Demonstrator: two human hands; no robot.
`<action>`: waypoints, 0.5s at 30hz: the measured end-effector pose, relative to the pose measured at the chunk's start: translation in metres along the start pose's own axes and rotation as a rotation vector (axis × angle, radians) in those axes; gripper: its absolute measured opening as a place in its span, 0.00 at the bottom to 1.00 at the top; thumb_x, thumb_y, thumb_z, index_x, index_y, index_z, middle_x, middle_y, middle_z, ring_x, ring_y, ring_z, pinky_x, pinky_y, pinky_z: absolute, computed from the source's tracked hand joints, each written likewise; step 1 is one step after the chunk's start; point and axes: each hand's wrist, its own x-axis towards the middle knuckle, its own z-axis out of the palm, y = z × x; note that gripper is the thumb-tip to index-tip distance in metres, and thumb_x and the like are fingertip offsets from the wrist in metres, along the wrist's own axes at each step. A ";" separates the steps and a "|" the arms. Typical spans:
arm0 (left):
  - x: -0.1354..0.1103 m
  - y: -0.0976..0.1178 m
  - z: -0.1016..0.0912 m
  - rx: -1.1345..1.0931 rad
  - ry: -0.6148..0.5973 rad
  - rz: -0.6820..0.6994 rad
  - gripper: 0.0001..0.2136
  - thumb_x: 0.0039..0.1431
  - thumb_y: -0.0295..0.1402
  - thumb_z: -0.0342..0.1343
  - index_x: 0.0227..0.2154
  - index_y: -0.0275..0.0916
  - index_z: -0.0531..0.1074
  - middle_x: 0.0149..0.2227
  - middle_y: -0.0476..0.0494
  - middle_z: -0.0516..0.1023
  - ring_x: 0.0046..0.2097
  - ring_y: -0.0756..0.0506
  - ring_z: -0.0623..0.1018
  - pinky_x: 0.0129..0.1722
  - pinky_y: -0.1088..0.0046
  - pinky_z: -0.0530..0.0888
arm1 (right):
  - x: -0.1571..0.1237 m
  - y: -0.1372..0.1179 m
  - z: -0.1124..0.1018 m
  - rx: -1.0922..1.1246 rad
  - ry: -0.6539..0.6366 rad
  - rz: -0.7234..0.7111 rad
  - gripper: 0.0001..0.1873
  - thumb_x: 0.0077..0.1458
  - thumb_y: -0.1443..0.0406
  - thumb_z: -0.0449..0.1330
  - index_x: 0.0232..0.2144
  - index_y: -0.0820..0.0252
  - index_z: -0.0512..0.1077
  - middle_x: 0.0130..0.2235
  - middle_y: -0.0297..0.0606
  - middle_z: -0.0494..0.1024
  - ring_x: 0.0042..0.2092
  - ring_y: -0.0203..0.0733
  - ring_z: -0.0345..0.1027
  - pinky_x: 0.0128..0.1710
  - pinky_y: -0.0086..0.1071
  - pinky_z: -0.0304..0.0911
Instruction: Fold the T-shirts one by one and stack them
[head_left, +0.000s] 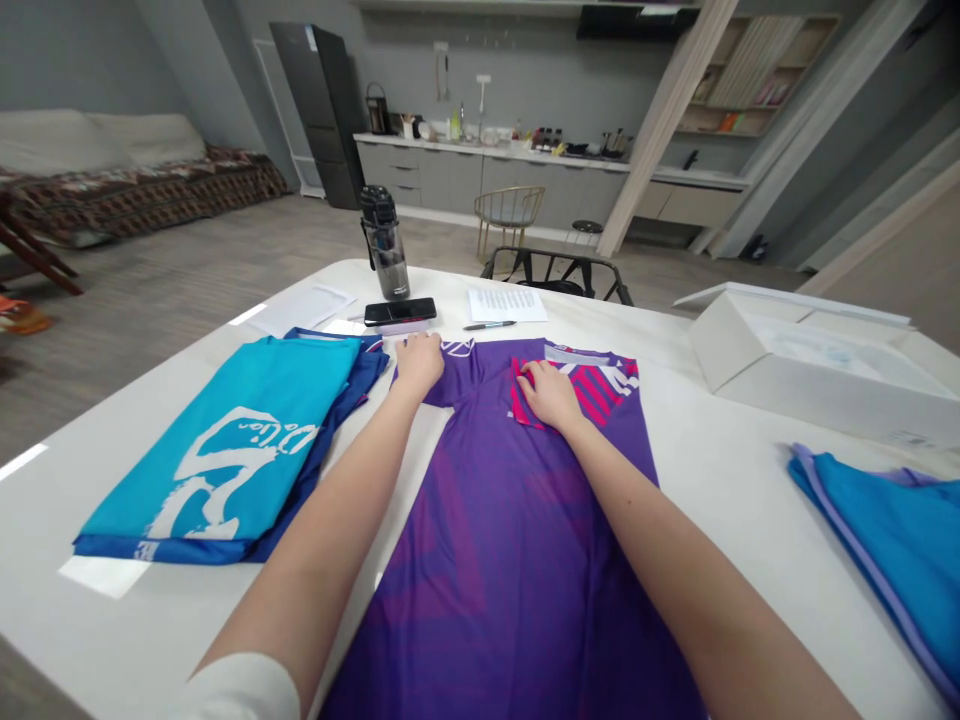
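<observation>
A purple T-shirt [495, 520] lies spread on the table in front of me, its collar end away from me. My left hand [420, 364] grips the edge of its left sleeve, fingers curled over the cloth. On the right side, the red-striped sleeve [596, 392] is folded inward across the shirt's chest. My right hand [550, 394] rests on that folded sleeve with its fingers apart. Left of my left arm is a stack of folded shirts, with a turquoise shirt [240, 440] bearing white lettering on top.
Beyond the shirt are a phone [400, 311], a water bottle [388, 250], a pen [489, 325] and a printed sheet [508, 304]. An open white box [825, 370] stands at the right. Nearer me lies a blue garment [892, 540]. A black chair [559, 270] is behind the table.
</observation>
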 end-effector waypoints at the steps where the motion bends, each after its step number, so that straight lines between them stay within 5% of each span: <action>1: 0.006 -0.007 0.004 0.011 -0.007 -0.039 0.19 0.67 0.28 0.44 0.54 0.36 0.74 0.56 0.29 0.76 0.58 0.31 0.72 0.58 0.48 0.64 | 0.000 0.000 0.000 -0.006 -0.003 -0.001 0.16 0.71 0.57 0.50 0.51 0.57 0.72 0.51 0.47 0.78 0.52 0.52 0.71 0.50 0.39 0.62; 9: 0.014 -0.024 0.020 0.012 -0.074 -0.109 0.21 0.64 0.24 0.42 0.54 0.39 0.74 0.58 0.30 0.76 0.60 0.32 0.70 0.59 0.42 0.59 | 0.008 -0.010 -0.002 -0.049 -0.021 0.077 0.17 0.72 0.55 0.48 0.47 0.56 0.73 0.47 0.46 0.80 0.50 0.53 0.71 0.51 0.44 0.60; 15: 0.012 -0.025 0.014 0.035 -0.057 -0.173 0.22 0.64 0.22 0.40 0.53 0.37 0.76 0.57 0.29 0.76 0.60 0.32 0.69 0.58 0.44 0.59 | 0.059 -0.045 0.008 0.077 -0.043 0.036 0.14 0.69 0.63 0.51 0.51 0.57 0.73 0.50 0.46 0.78 0.52 0.50 0.70 0.50 0.41 0.63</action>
